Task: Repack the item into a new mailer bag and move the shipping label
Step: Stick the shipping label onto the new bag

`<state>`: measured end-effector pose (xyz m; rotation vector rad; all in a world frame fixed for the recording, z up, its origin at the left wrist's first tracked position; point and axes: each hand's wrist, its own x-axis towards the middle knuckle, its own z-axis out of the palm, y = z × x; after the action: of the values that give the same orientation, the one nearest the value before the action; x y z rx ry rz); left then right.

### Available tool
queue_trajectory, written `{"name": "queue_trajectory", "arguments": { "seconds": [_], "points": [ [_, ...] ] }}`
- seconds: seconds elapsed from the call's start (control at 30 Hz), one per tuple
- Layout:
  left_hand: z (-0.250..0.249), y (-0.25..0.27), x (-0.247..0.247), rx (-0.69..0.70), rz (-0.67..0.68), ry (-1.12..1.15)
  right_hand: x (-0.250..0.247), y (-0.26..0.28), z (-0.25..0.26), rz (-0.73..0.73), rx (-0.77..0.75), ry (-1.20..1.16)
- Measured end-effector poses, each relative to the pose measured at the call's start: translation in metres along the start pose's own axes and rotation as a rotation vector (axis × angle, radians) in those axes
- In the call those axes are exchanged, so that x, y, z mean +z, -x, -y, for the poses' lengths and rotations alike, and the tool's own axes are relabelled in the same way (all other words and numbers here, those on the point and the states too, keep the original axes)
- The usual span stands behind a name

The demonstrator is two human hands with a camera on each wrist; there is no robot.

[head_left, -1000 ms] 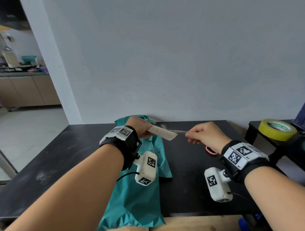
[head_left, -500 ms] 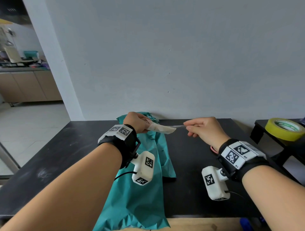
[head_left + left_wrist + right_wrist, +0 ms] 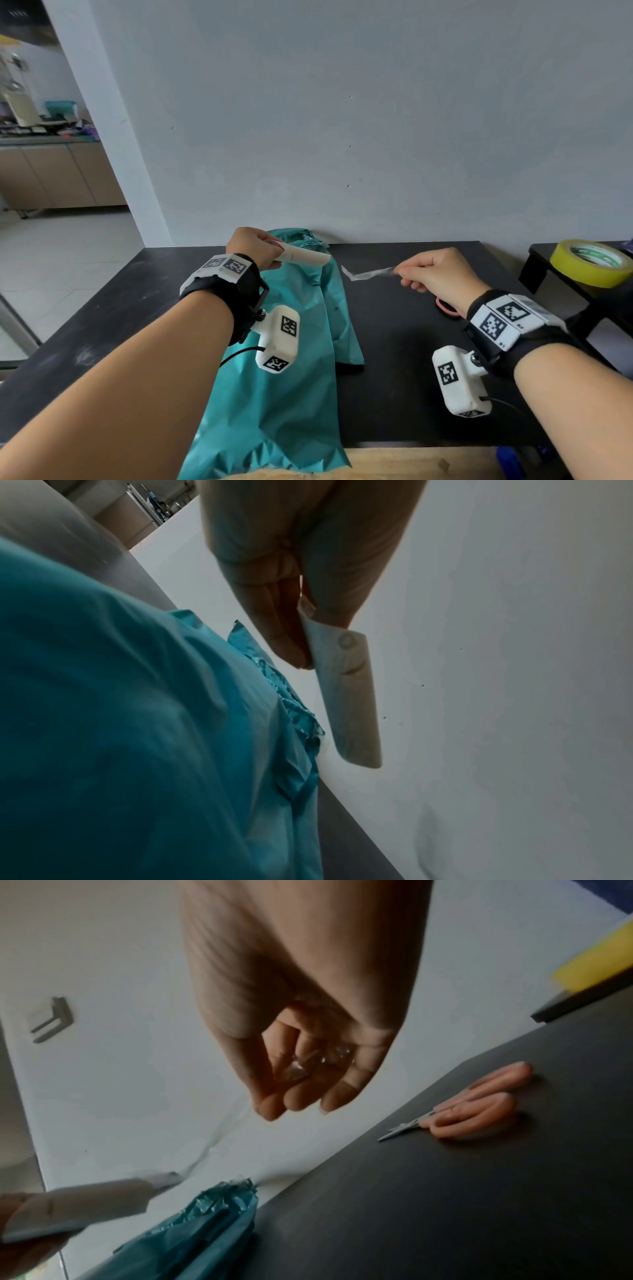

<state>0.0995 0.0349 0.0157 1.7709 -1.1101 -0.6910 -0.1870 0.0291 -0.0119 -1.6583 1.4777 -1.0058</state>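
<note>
A teal mailer bag (image 3: 281, 394) lies lengthwise on the black table (image 3: 404, 377), its torn end (image 3: 294, 715) near the wall. My left hand (image 3: 255, 246) pinches a curled white shipping label (image 3: 303, 257) above the bag's far end; the label (image 3: 349, 693) hangs from thumb and fingers. My right hand (image 3: 435, 274) pinches a thin strip of clear tape (image 3: 368, 273) that trails left, free of the label. Crumpled clear tape (image 3: 308, 1064) sits inside the curled right fingers. The label (image 3: 78, 1207) shows blurred at the lower left of the right wrist view.
Pink-handled scissors (image 3: 476, 1110) lie on the table under my right hand, partly hidden in the head view (image 3: 445, 306). A yellow tape roll (image 3: 591, 262) sits on a black side stand at the right. A wooden edge (image 3: 411, 462) borders the table front.
The right hand pulled right, and the clear tape strip came off the label; it now hangs loose between the hands. The left hand stayed over the bag with the label.
</note>
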Motion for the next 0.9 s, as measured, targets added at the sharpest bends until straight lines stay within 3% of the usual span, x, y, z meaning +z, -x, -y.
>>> {"name": "queue_trajectory", "arguments": {
  "seconds": [0.1, 0.27, 0.37, 0.6, 0.9],
  "points": [
    [0.0, 0.0, 0.001, -0.001, -0.019, 0.029, 0.002, -0.007, -0.009, -0.08, 0.058, 0.128],
    [-0.002, 0.0, 0.002, 0.005, -0.012, 0.058, 0.006, -0.005, -0.012, 0.082, 0.157, 0.507],
    [-0.004, 0.0, 0.003, 0.01, 0.005, 0.052, 0.005, -0.002, -0.007, 0.039, 0.16, 0.649],
    [-0.005, 0.003, 0.003, 0.044, 0.022, 0.033, 0.007, -0.002, -0.005, 0.032, 0.243, 0.452],
    [-0.01, 0.009, 0.002, 0.071, 0.045, 0.05, -0.002, -0.007, -0.007, -0.083, 0.067, 0.384]
  ]
}}
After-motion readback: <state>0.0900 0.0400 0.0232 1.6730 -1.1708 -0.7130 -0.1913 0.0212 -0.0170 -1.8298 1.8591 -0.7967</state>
